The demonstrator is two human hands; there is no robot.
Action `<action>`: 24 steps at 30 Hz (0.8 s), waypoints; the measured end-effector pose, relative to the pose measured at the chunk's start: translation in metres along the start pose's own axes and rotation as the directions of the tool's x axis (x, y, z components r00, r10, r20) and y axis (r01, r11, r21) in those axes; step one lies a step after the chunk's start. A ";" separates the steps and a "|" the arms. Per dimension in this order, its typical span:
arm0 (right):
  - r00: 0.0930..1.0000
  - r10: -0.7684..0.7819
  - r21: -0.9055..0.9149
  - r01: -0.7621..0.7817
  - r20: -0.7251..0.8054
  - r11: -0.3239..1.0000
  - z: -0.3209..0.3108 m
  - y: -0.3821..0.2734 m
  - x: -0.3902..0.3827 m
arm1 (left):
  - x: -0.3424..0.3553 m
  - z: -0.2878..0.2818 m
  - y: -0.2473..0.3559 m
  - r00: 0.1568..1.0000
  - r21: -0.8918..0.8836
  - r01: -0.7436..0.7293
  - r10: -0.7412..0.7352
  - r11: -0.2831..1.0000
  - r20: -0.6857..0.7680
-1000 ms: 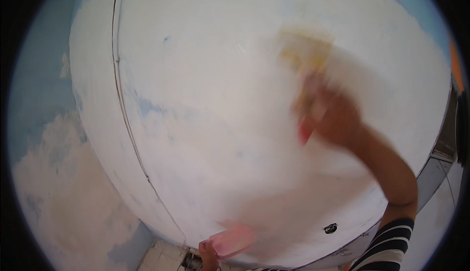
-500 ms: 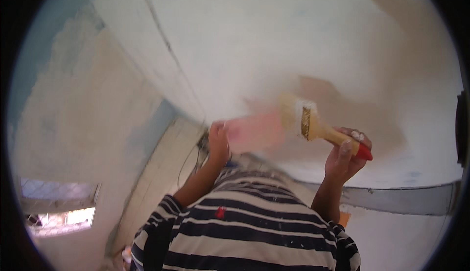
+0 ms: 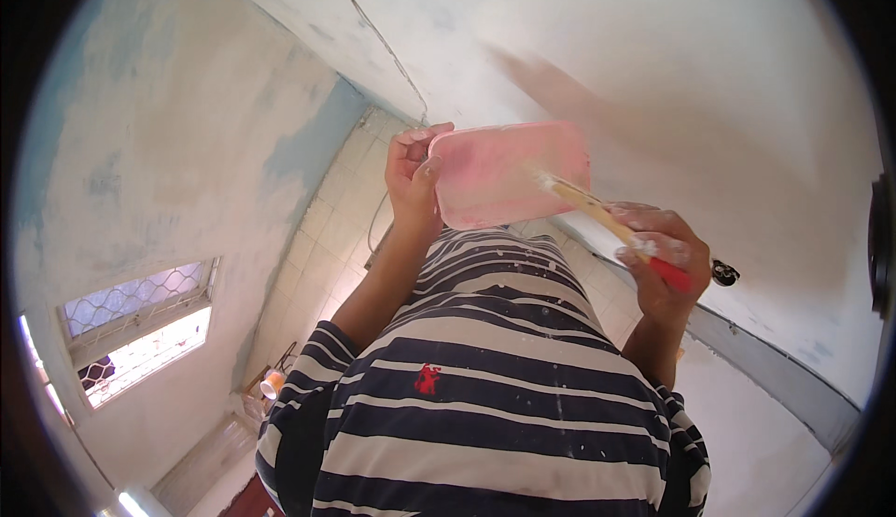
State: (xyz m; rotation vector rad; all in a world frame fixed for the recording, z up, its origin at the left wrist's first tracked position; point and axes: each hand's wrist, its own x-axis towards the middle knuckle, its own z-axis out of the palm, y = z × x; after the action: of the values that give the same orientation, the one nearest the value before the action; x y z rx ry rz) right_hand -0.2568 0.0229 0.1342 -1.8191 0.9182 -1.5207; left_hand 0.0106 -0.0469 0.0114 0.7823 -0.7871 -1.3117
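Note:
My left hand point(image 3: 413, 164) grips the near-left end of a pink plastic tray point(image 3: 485, 214), rectangular with rounded corners, thumb over its rim. Inside it lies a thin pale smear, perhaps paint. My right hand point(image 3: 667, 256) is wrapped round the handle of a paintbrush point(image 3: 597, 209), wooden with a red end. The brush is seen edge-on, its whitened bristles over the tray's right half; I cannot tell whether they touch the tray. White paint marks the fingers of my right hand.
A pale, patchily painted wall point(image 3: 709, 78) rises close ahead and to the right, with a cable point(image 3: 373, 27) running along it. The left wall point(image 3: 205, 116) has blue and beige patches and a grilled window point(image 3: 140, 330). Tiled floor point(image 3: 322, 209) shows below.
The paintbrush has come off the wall side and turned edge-on, its bristles now over the tray. The tray has risen in view and tilted to show its inside. My view has shifted.

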 end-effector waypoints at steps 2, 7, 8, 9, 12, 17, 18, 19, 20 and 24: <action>0.986 0.051 -0.130 -0.030 0.158 0.991 0.004 0.003 0.004 | 0.003 -0.003 0.003 0.999 0.015 -0.021 0.021 1.000 0.032; 0.913 0.108 -0.141 -0.056 0.394 0.988 0.015 0.002 0.011 | 0.005 -0.004 0.011 0.992 -0.011 -0.089 0.090 0.996 0.090; 0.898 0.091 -0.131 -0.037 0.431 0.991 0.020 0.002 0.013 | 0.006 -0.004 0.010 0.990 0.013 -0.120 0.119 0.993 0.079; 0.881 0.073 -0.121 -0.018 0.467 0.992 0.024 0.002 0.014 | 0.005 -0.004 0.010 0.987 0.037 -0.151 0.149 0.988 0.069; 0.860 0.049 -0.136 0.024 0.507 0.990 0.038 0.003 0.024 | 0.003 -0.002 0.013 0.986 0.039 -0.165 0.163 0.986 0.047; 0.819 0.015 -0.134 0.076 0.574 0.988 0.051 -0.007 0.031 | -0.006 -0.003 0.022 0.980 0.036 -0.199 0.197 0.979 0.037; 0.823 0.019 -0.143 0.076 0.568 0.987 0.054 -0.013 0.031 | -0.009 -0.003 0.028 0.979 0.032 -0.204 0.203 0.978 0.038; 0.826 0.022 -0.150 0.076 0.563 0.986 0.055 -0.013 0.031 | -0.010 -0.003 0.027 0.978 0.031 -0.207 0.206 0.978 0.032; 0.822 0.021 -0.148 0.078 0.568 0.986 0.056 -0.012 0.030 | -0.012 -0.004 0.026 0.977 0.020 -0.213 0.213 0.977 0.027; 0.856 0.067 -0.209 0.049 0.513 0.977 0.060 -0.008 0.027 | -0.016 -0.003 0.028 0.977 0.028 -0.212 0.212 0.977 0.013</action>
State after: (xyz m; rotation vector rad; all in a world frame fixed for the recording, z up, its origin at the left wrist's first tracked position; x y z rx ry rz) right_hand -0.1933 0.0064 0.1458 -2.2204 0.8369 -0.8609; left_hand 0.0266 -0.0284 0.0331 0.6949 -0.8742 -1.1163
